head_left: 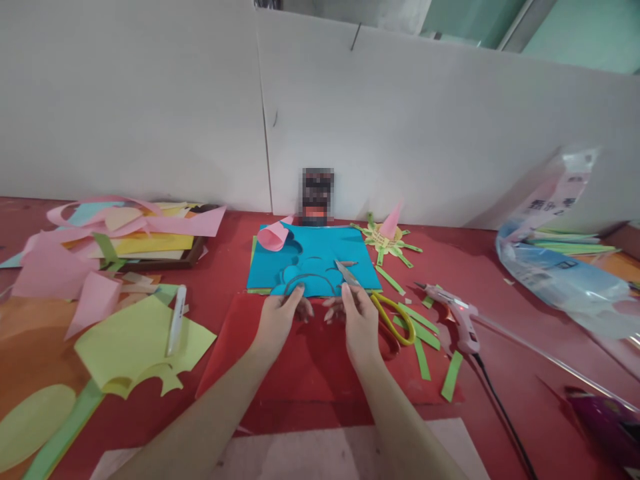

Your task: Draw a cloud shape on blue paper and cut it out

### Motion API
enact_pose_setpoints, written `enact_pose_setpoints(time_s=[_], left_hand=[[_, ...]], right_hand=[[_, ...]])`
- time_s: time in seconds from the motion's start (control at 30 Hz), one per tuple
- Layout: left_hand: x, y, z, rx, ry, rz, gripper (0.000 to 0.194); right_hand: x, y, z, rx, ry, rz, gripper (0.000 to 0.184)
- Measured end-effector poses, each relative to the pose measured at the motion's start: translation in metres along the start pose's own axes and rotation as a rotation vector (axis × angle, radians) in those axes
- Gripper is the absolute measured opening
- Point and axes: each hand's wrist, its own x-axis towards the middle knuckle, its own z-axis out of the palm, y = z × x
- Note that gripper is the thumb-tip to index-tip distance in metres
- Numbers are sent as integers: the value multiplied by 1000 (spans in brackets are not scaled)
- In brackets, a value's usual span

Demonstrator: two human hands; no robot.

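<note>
A blue paper cut-out [313, 285] with a scalloped edge and a curved pencil line is held low over a stack of blue sheets [325, 243]. My left hand [278, 321] pinches its left side between thumb and fingers. At its right side my right hand [361, 323] is closed, thumb on the paper's edge. Scissors [395, 319] with yellow handles pass behind the right hand, blades pointing up-left over the blue sheets; whether its fingers also touch them is hidden. A curved notch is cut from the top blue sheet's left part.
A rolled pink paper [274, 236] rests on the blue sheets. Right: a paper flower with a pink cone [391, 223], green strips [423, 360], a glue gun [457, 313], a plastic bag [555, 260]. Left: yellow-green paper [135, 337], a white pen [176, 320], pink scraps [55, 267].
</note>
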Motion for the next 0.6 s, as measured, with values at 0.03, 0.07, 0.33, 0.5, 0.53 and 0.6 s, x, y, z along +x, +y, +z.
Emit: enact_pose_setpoints(time_s=[0.03,0.07,0.33,0.5,0.53,0.6], left_hand=[[0,1,0,30,-3,4,44],[0,1,0,42,3,8,44],[1,-2,-1,-50,18,13,46],[3,-6,-4,-238,10,11,53],[3,-6,-5,-266,-5,9,55],[4,-6,-6,-304,-28,-10,60]], right_hand=[[0,1,0,15,4,4,24],[0,1,1,29,6,8,24],[0,1,-1,-49,-64,50,24],[1,-1,-2,-120,-26,46,25],[0,-1,-2,-136,-22,47,25],[0,-2,-2,-150,-21,48,24]])
